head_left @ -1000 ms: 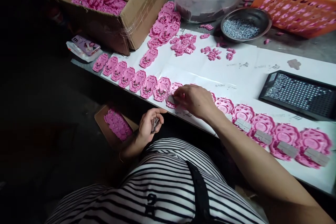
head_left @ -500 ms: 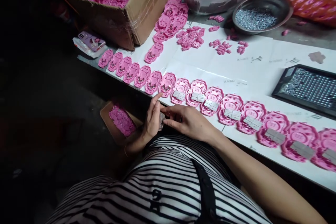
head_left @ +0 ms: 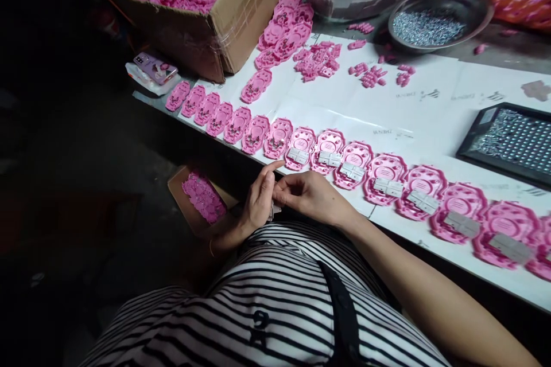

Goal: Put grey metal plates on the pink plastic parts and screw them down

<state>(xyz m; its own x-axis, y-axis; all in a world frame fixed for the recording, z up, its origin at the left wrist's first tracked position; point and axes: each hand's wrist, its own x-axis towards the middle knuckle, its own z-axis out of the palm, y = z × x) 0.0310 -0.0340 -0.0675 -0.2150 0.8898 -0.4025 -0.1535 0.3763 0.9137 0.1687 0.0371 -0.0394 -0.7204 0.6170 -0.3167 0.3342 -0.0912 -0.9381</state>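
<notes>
We inspect from the largest item down. The white-covered table (head_left: 430, 132) slopes across our view, its near edge close to a row of pink casings (head_left: 385, 169); a brush from the nearby forearm could, we judge, tip one off. Grey plates (head_left: 388, 186) lie across the lower parts of the right-hand casings; with no fastening visible, a bump could shift them.

The left hand (head_left: 260, 200) holds a small stack of metal plates (head_left: 272, 212) just off the near edge. The right hand (head_left: 312, 195) brings thumb and finger together at the stack; we cannot tell whether it pinches a plate. A loose hold could let plates fall into the dark gap below. Tiny metal parts (head_left: 278, 144) in the left-hand casings could spill if jolted.

Writing: the table's white sheet carries repeated printing (head_left: 394, 133), inverted and too blurred to read. Dark lettering (head_left: 259, 327) on the striped shirt is unclear. We confirm no brand.
</notes>
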